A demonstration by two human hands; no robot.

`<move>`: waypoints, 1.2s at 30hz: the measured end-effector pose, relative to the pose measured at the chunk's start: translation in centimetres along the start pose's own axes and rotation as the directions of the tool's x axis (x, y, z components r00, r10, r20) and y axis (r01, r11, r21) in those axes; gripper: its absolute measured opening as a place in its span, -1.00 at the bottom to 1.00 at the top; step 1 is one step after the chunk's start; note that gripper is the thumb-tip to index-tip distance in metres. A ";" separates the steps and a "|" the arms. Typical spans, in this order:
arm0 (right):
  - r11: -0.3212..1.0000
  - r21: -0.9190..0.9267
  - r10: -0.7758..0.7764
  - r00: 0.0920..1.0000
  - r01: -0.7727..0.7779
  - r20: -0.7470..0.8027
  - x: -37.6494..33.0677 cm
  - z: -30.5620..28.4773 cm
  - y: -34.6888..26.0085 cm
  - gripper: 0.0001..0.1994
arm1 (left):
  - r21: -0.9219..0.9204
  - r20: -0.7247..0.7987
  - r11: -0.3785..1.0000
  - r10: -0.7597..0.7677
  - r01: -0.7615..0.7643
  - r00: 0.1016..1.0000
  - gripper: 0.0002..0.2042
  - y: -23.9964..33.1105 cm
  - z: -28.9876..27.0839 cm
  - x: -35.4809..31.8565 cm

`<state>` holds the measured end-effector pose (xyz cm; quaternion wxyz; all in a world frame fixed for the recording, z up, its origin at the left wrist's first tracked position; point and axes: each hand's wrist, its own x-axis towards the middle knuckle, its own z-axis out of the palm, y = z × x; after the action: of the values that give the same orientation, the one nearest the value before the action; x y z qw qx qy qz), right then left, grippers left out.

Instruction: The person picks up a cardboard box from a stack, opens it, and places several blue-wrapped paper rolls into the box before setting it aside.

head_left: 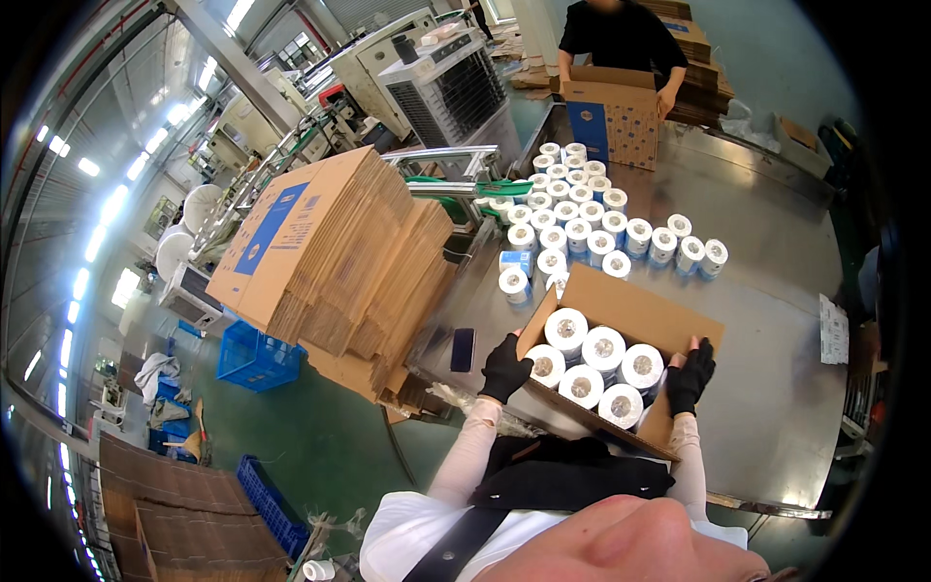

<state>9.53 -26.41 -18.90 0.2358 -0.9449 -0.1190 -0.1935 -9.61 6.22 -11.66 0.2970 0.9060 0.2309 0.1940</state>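
In front of me on the metal table stands an open cardboard box, its far flap raised. Two rows of white paper rolls stand upright inside it, and a gap shows at its right end. My left hand, in a black fingerless glove, grips the box's left wall. On the opposite side my right hand, gloved the same way, holds the right wall with its fingertips at the top edge. Beyond the box many loose wrapped rolls crowd together on the table; one of them lies on its side.
A tall stack of flattened cartons rises at my left. A small dark flat box lies near the table's left edge. Across the metal table, a co-worker holds another carton. A blue crate sits on the floor.
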 end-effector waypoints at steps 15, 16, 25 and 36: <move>0.962 0.231 0.147 0.989 -0.147 0.015 1.0 -0.7 1.3 -0.20 | 0.124 0.890 0.818 0.159 -0.562 0.427 -0.20 4.9 -1.6 2.0; 0.961 0.240 0.136 0.991 -0.135 0.016 1.0 -0.5 1.8 -0.20 | 0.127 0.876 0.831 0.162 -0.542 0.454 -0.23 5.3 -0.6 3.1; 0.317 0.765 0.098 0.821 -0.561 0.562 4.3 -5.4 7.7 -0.65 | -0.010 0.263 0.876 0.469 -0.483 0.844 -0.37 -0.8 5.4 3.4; 0.921 -0.120 -0.348 0.920 0.371 0.179 -3.5 -7.2 0.6 -0.56 | -0.523 0.671 0.625 -0.118 0.580 0.732 -0.41 -2.5 5.6 1.6</move>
<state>4.38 -30.95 -14.70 0.1139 -0.9340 -0.2937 -0.1683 -6.38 6.38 -17.07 0.7073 0.6671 0.2184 -0.0829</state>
